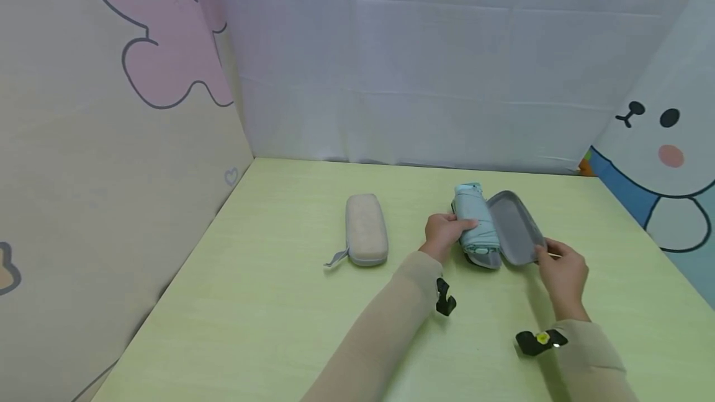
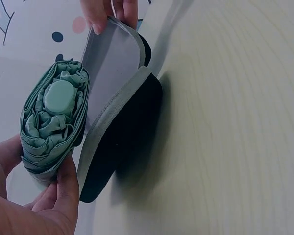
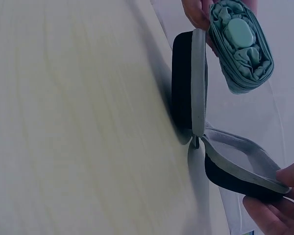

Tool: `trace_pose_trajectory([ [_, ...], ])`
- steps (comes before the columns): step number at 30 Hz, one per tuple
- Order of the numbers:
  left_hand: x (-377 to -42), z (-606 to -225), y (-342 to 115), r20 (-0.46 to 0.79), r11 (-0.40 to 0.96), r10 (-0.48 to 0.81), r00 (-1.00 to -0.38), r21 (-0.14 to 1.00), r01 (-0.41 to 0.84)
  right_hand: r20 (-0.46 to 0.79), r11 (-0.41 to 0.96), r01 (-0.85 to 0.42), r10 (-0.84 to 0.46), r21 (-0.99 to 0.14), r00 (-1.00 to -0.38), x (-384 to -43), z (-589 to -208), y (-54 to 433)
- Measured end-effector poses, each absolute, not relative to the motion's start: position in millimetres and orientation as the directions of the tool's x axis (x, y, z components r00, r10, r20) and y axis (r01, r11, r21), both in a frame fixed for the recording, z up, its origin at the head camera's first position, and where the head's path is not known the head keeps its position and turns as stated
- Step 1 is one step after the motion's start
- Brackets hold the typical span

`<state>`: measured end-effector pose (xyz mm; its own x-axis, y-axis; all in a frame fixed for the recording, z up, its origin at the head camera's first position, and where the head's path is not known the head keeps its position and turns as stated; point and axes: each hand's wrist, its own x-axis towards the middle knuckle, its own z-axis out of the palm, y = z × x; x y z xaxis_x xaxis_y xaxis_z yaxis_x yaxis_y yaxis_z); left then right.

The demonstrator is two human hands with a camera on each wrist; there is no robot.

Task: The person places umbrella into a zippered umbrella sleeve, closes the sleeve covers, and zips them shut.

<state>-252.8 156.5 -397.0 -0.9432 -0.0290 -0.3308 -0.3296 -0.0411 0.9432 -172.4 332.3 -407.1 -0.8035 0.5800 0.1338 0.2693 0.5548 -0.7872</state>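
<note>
My left hand grips a folded teal umbrella, thumb on one side and fingers on the other. The rounded end of its handle faces the left wrist camera, ringed by wrapped fabric. Below the umbrella lies one half of an open zip case, dark outside with a grey rim. In the right wrist view the umbrella hangs apart from that half. My right hand pinches the edge of the case's other half, which is spread outward and shows its grey lining.
A closed beige case with a grey edge and a strap lies left of my hands on the pale green table. Behind the table hangs a white sheet. Printed walls stand on both sides.
</note>
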Motion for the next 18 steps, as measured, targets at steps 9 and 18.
trace_pose_trajectory([
  [9,-252.8,-398.7,159.0,-0.339,-0.007,-0.056,-0.939,0.941,-0.339,0.152,0.57,0.269,0.584,-0.777,-0.798,-170.9,-406.8,327.4],
  [18,-253.6,-405.2,158.3,-0.291,0.147,-0.073,-0.954,0.943,-0.299,0.192,0.601,0.25,0.574,-0.759,-0.796,-170.1,-404.0,322.5],
])
